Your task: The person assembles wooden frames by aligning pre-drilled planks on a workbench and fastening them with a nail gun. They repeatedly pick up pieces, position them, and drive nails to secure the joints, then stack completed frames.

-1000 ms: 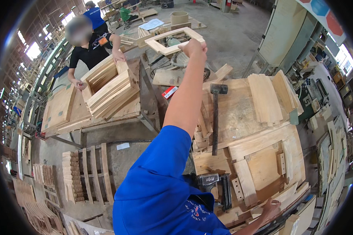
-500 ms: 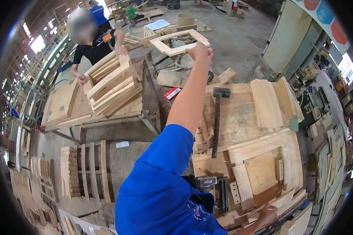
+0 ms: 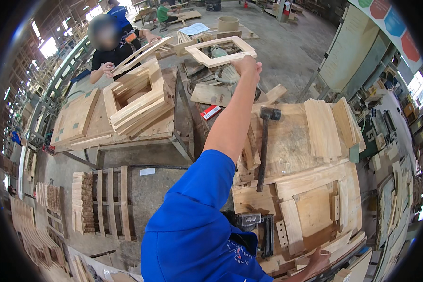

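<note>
My left arm, in a blue sleeve, reaches far forward. My left hand is closed on the near right edge of a pale rectangular wooden frame, held out above a cluttered stand. At the lower right, my right hand is low beside the workbench, its fingers partly hidden and curled at a wooden strip. A wooden panel assembly lies on the bench next to it. A black-headed mallet rests on the bench between my two hands.
Across from me, a co-worker holds a frame above a stack of wooden frames on a table. Pale boards lie at the bench's right. A red and white box sits near my forearm; a pallet stands on the floor.
The co-worker has lifted a frame off the top of the stack and away from me. My left hand still holds its frame out; the whole view has shifted slightly.
</note>
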Motion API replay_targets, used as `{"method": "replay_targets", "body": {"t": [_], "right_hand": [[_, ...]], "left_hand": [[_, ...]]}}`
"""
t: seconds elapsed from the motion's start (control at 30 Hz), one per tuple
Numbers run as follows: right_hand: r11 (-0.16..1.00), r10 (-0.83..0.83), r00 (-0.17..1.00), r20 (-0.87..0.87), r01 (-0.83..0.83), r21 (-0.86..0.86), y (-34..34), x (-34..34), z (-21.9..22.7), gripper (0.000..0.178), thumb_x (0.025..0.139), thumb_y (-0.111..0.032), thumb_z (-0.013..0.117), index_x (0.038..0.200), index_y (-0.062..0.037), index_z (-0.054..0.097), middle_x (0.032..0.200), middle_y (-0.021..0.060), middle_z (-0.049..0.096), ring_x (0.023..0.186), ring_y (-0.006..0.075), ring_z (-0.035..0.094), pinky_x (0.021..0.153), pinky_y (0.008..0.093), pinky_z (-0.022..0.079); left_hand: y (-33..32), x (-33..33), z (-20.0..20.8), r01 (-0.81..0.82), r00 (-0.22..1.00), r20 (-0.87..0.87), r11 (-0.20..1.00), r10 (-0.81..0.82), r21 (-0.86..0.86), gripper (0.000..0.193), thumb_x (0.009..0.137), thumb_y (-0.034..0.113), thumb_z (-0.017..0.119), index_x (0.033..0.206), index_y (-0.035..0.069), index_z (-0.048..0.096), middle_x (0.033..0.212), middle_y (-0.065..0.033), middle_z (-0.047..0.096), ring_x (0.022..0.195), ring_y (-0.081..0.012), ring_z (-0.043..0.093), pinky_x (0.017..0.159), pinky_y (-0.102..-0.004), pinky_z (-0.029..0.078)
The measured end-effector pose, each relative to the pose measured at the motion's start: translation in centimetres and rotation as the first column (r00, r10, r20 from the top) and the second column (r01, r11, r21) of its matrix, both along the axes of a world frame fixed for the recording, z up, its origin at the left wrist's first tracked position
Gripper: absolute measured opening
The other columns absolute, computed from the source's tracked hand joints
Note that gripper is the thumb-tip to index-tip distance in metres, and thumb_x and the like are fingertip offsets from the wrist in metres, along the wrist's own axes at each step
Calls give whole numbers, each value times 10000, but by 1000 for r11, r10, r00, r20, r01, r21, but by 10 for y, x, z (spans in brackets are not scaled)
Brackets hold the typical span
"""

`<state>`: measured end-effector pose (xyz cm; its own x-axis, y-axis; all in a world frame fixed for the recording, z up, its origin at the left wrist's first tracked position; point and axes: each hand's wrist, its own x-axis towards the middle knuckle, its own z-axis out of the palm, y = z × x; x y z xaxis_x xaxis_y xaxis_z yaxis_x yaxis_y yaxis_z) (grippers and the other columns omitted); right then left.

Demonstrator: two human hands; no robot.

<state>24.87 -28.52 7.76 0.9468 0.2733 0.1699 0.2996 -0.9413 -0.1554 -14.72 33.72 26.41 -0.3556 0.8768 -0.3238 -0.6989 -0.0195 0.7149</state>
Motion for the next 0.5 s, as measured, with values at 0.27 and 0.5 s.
{"method": "replay_targets", "body": {"t": [0.27,0.5], "right_hand": [[999,-19,1000,2,19,-28,-5,4,1,525,810,-457,744,1101,-30,648,1022,287,703,988,452,686,869,562,528],[999,-11,999,42,13,-34,-4,0,2,509,828,-439,736,1090,-16,631,1023,291,725,989,460,696,859,562,537]], "left_hand": [[-3,0,4,17,1000,8,998,-16,-54,648,952,71,471,1550,237,286,1179,-101,668,612,-210,623,629,-429,527],[0,-5,-6,22,1000,-9,1000,-23,-8,708,952,85,500,1576,216,193,950,-131,637,643,-238,615,725,-508,545]]}}
